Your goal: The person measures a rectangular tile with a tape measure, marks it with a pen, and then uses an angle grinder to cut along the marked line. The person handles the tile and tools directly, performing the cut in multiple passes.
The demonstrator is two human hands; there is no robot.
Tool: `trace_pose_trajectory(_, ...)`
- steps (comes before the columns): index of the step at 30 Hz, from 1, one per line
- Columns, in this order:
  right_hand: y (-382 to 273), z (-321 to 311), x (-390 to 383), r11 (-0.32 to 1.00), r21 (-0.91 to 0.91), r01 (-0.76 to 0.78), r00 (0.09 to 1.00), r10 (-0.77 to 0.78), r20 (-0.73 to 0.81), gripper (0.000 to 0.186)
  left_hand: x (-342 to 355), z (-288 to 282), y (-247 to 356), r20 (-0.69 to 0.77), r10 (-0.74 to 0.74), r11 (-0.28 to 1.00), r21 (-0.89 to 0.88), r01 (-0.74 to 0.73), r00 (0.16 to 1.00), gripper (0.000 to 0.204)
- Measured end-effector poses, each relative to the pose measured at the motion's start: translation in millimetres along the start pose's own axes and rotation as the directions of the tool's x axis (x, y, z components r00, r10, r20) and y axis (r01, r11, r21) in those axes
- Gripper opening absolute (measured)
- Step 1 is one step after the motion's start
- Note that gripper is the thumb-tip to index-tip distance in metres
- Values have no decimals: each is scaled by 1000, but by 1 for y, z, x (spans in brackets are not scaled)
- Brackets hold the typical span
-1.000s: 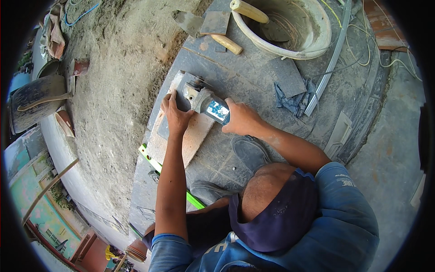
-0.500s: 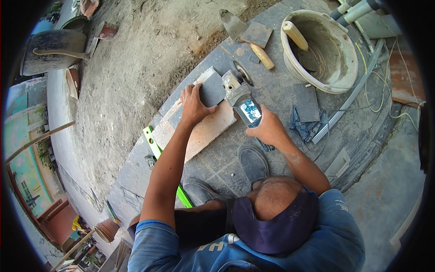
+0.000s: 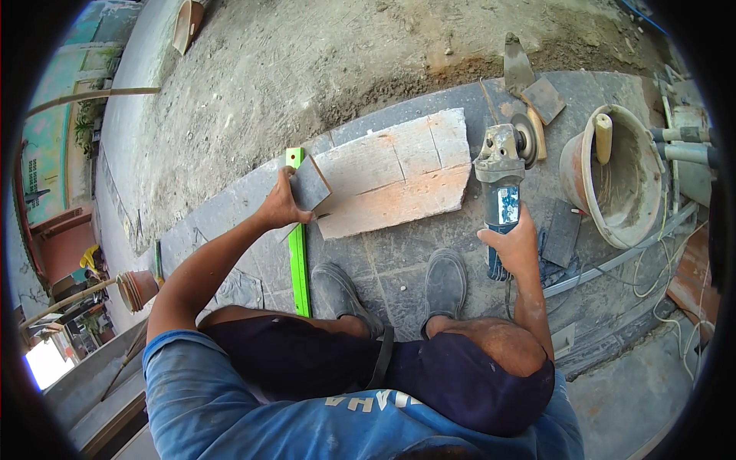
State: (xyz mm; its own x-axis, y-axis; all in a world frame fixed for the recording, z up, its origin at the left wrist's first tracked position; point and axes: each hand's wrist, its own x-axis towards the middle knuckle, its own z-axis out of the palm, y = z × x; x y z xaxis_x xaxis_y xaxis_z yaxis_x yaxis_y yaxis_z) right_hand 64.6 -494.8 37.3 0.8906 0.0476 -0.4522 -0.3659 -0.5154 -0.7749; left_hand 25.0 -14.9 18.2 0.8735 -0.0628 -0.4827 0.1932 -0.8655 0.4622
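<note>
My left hand (image 3: 282,205) grips a grey cut tile (image 3: 307,186) by its left edge, thumb below and fingers above. The tile is tilted over the left end of a pale, chalky slab (image 3: 383,184) and partly covers a bright green spirit level (image 3: 299,276). Dark straight lines cross the slab's top. To the slab's right, my right hand (image 3: 518,244) is round the body of a blue angle grinder (image 3: 502,201). Its disc (image 3: 525,139) is at the far end, beside a trowel's wooden handle (image 3: 538,134). The fingers behind the grinder are mostly hidden.
A mortar bucket (image 3: 622,180) holding a wooden-handled tool stands at the right. Near it are the trowel blade (image 3: 517,65), a tile offcut (image 3: 544,100), a dark tile (image 3: 562,231), a metal strip and loose cables. My shoes (image 3: 445,284) stand before the slab; sandy ground lies beyond.
The tile has come off the middle of the slab and moved left in my left hand. The grinder has moved away from the tile, to the right. The view has shifted too.
</note>
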Motion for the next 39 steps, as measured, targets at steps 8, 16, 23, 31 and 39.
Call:
trace_pose_trajectory(8,0,6,-2,1000,16,-13,1000,13,7,58,-18,49,-7,64,-115,958,-256,128,991,103)
trace_pose_trajectory(16,-10,8,1,1000,12,25,1000,-25,-19,55,11,61,23,-37,-166,917,-375,140,986,107)
trace_pose_trajectory(23,-16,8,4,999,9,54,998,-53,-43,60,38,64,64,2,-102,900,-425,93,995,109)
trace_pose_trajectory(31,-29,-3,-7,999,17,41,997,-40,-69,54,46,36,53,-99,107,974,-188,-124,989,108)
trace_pose_trajectory(39,-23,-4,-5,998,-38,40,998,-41,-49,58,76,54,67,-184,271,954,-81,-289,945,103)
